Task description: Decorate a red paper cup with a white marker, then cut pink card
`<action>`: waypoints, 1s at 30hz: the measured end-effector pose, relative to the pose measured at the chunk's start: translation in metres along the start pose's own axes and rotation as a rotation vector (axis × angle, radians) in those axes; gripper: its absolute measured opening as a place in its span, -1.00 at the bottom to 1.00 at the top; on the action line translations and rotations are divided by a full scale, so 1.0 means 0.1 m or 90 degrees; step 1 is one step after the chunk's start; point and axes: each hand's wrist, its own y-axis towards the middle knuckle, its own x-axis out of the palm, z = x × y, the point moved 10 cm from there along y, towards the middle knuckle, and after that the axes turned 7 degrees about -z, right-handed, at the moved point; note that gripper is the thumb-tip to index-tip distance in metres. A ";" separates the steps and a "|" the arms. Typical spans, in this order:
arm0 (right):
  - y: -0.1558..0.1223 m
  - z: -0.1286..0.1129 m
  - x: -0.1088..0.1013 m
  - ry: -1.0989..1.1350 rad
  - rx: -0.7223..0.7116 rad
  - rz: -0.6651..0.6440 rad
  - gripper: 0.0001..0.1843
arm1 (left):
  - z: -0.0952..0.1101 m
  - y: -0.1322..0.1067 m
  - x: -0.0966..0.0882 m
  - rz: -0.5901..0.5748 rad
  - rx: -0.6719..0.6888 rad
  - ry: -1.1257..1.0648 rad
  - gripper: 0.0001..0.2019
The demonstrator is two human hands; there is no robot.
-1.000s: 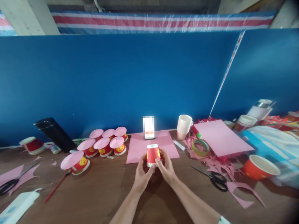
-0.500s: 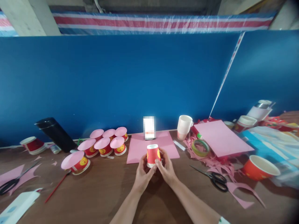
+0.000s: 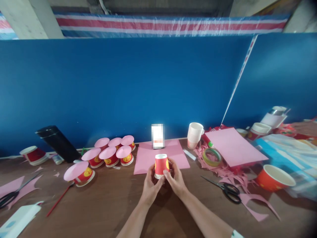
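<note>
Both my hands hold an upturned red paper cup [image 3: 160, 164] with a yellow mark, its white bottom facing up, above the brown table [image 3: 109, 208]. My left hand [image 3: 150, 185] grips its left side with fingers curled. My right hand [image 3: 176, 180] grips its right side, thumb at the cup's lower rim. Just behind the cup lies a pink paper sheet [image 3: 147, 157]. To the left stand several upturned red cups topped with pink paper discs [image 3: 109, 152].
Black scissors [image 3: 226, 189] lie right of my hands amid pink scraps. A tape roll [image 3: 212, 156], stacked white cups [image 3: 194, 135], a pink paper stack [image 3: 232, 146] and a red bowl [image 3: 274, 177] sit at the right. A black flask [image 3: 58, 142], red pencil [image 3: 58, 199] and more scissors [image 3: 12, 195] lie left.
My hands and the cup have stayed almost in place; the cup sits a touch lower and the view has shifted slightly.
</note>
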 end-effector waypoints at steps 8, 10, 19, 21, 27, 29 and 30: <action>-0.01 0.02 0.02 -0.008 0.003 -0.012 -0.45 | 0.03 -0.01 0.00 0.005 0.008 0.007 -0.46; -0.01 0.01 0.02 -0.010 -0.004 -0.012 -0.45 | 0.04 -0.01 -0.01 0.007 0.014 0.008 -0.46; 0.00 0.00 0.02 -0.020 -0.013 -0.010 -0.44 | 0.05 -0.02 0.01 0.000 -0.001 -0.020 -0.41; 0.00 0.01 0.01 -0.025 -0.011 -0.006 -0.44 | 0.07 -0.02 0.01 0.001 -0.002 -0.014 -0.42; -0.01 -0.03 0.01 -0.028 -0.014 0.004 -0.46 | 0.08 -0.03 0.03 -0.010 -0.027 0.009 -0.46; 0.00 -0.03 0.01 -0.028 -0.014 0.006 -0.46 | 0.10 -0.04 0.02 -0.010 -0.019 0.023 -0.47; 0.00 -0.03 0.01 -0.026 -0.014 0.006 -0.45 | 0.11 -0.04 0.02 -0.011 -0.015 0.029 -0.47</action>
